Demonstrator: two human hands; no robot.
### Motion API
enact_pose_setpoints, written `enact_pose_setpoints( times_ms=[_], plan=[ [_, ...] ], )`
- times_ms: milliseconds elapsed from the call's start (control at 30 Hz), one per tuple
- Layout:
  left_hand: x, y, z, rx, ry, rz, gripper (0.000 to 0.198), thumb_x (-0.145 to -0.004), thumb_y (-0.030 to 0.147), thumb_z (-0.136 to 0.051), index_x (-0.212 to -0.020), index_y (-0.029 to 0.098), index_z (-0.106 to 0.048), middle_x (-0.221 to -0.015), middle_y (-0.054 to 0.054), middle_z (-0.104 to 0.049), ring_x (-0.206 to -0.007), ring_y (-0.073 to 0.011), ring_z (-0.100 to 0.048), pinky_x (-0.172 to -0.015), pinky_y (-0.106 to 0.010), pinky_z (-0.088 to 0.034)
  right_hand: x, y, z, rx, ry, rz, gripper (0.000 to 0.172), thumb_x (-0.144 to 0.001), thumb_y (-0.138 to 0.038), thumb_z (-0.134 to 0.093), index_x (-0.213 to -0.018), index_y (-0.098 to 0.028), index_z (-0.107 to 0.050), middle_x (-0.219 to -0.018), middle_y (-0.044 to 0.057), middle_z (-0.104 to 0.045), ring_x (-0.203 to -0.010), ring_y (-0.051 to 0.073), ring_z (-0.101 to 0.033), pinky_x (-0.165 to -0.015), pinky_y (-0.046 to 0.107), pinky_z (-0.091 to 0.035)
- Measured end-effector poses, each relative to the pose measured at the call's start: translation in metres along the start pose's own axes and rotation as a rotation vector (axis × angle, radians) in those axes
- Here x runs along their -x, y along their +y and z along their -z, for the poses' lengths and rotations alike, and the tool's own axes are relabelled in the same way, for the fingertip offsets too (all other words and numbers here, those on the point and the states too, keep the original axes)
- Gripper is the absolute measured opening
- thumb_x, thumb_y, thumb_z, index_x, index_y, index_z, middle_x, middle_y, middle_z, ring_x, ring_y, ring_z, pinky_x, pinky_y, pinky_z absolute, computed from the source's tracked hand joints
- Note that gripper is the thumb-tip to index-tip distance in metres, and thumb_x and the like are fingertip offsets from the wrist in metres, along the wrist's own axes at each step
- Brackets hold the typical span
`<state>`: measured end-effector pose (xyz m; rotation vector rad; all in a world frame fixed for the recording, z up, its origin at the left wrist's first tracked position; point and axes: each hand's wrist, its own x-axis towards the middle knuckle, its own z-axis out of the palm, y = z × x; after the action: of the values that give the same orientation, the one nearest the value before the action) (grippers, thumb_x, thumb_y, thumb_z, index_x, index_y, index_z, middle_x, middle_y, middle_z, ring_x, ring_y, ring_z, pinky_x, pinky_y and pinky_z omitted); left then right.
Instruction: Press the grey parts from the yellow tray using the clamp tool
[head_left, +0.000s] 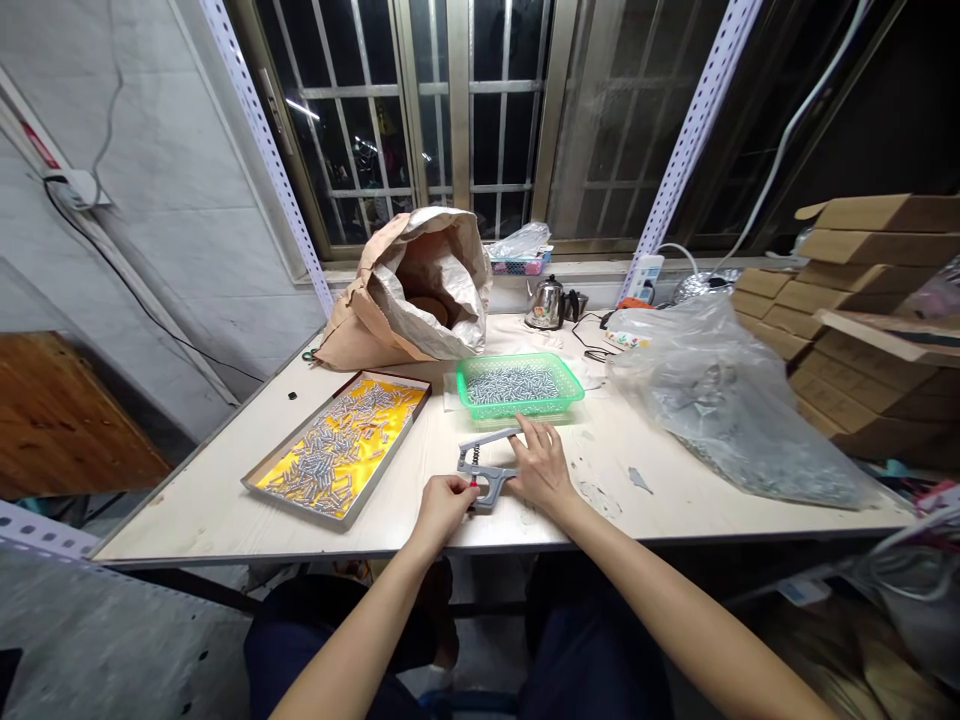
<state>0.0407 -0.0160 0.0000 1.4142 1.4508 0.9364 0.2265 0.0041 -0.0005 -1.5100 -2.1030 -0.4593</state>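
Near the table's front edge, a grey metal hand tool (491, 478) with a long upper lever and a dark coil spring lies in my right hand (541, 462). My right fingers reach over the lever while the palm side wraps the rear of the handle. My left hand (448, 508) is pinched together at the tool's lower left, beside a small red part (473, 483). Whatever sits between those fingertips is too small to make out. Just beyond the tool, a green plastic basket (519, 408) holds many small silvery metal pieces (514, 385).
On the left, a shallow tray (349, 512) with a yellow lining holds scattered small metal parts (322, 470). An opened paper sack (375, 320) leans behind it. A kettle (546, 305) stands at the back. Rightward are a filled clear plastic bag (720, 410) and stacked cardboard boxes (862, 300).
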Motion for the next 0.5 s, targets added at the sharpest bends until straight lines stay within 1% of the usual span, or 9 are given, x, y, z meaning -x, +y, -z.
enact_pose_setpoints(
  times_ms=[133,200,267,333,367,433,500],
  plan=[
    [0.003,0.001,0.002,-0.045,0.078,-0.009,0.019,-0.064,0.030,-0.058,-0.051,0.015,-0.060,-0.049,-0.001,-0.056,-0.049,-0.0128,-0.049,-0.050,-0.023,-0.034,-0.001,-0.001,0.002,-0.009,-0.007,-0.046,0.062,-0.065,-0.048,-0.067,-0.114,-0.011,-0.057,-0.143,0.019,-0.036,-0.132,0.031,-0.028,-0.110,0.050,-0.010],
    [0.000,0.002,0.010,-0.048,0.141,-0.021,0.017,-0.064,0.028,-0.057,-0.053,0.015,-0.060,-0.051,-0.001,-0.058,-0.051,-0.0139,-0.052,-0.051,-0.023,-0.036,-0.001,0.001,0.003,-0.006,-0.019,-0.072,0.064,-0.067,-0.050,-0.065,-0.115,-0.010,-0.056,-0.143,0.020,-0.037,-0.133,0.032,-0.025,-0.110,0.051,-0.010],
    [-0.011,0.007,0.020,0.011,0.237,-0.043,0.016,-0.064,0.029,-0.056,-0.056,0.015,-0.060,-0.053,-0.001,-0.058,-0.052,-0.0147,-0.054,-0.053,-0.024,-0.038,0.000,0.004,0.006,0.001,-0.062,-0.087,0.063,-0.067,-0.049,-0.064,-0.115,-0.009,-0.056,-0.140,0.020,-0.040,-0.132,0.033,-0.027,-0.110,0.051,-0.011],
    [-0.032,0.019,0.027,0.069,0.312,-0.093,0.018,-0.066,0.031,-0.056,-0.059,0.015,-0.060,-0.055,-0.002,-0.059,-0.055,-0.0155,-0.056,-0.055,-0.024,-0.040,0.002,0.007,0.010,0.008,-0.132,-0.083,0.061,-0.065,-0.046,-0.065,-0.113,-0.008,-0.058,-0.135,0.020,-0.045,-0.129,0.033,-0.031,-0.111,0.050,-0.011],
    [-0.046,0.028,0.028,0.075,0.316,-0.126,0.020,-0.067,0.033,-0.056,-0.060,0.014,-0.061,-0.056,-0.002,-0.059,-0.056,-0.0162,-0.057,-0.056,-0.025,-0.041,0.003,0.009,0.013,0.010,-0.169,-0.077,0.060,-0.064,-0.044,-0.065,-0.111,-0.008,-0.059,-0.133,0.020,-0.047,-0.128,0.033,-0.033,-0.111,0.049,-0.012],
    [-0.080,0.049,0.027,0.034,0.255,-0.202,0.024,-0.071,0.035,-0.056,-0.065,0.013,-0.063,-0.061,-0.005,-0.063,-0.061,-0.0179,-0.059,-0.059,-0.026,-0.042,0.005,0.012,0.019,0.010,-0.227,-0.071,0.059,-0.062,-0.041,-0.065,-0.111,-0.008,-0.060,-0.130,0.019,-0.049,-0.126,0.033,-0.035,-0.112,0.047,-0.013],
    [-0.113,0.069,0.028,-0.046,0.197,-0.272,0.025,-0.076,0.035,-0.054,-0.074,0.013,-0.066,-0.071,-0.008,-0.067,-0.071,-0.0204,-0.062,-0.065,-0.028,-0.044,0.007,0.013,0.024,0.012,-0.258,-0.076,0.059,-0.062,-0.040,-0.065,-0.111,-0.008,-0.060,-0.130,0.018,-0.050,-0.125,0.032,-0.036,-0.112,0.047,-0.013]
  ],
)
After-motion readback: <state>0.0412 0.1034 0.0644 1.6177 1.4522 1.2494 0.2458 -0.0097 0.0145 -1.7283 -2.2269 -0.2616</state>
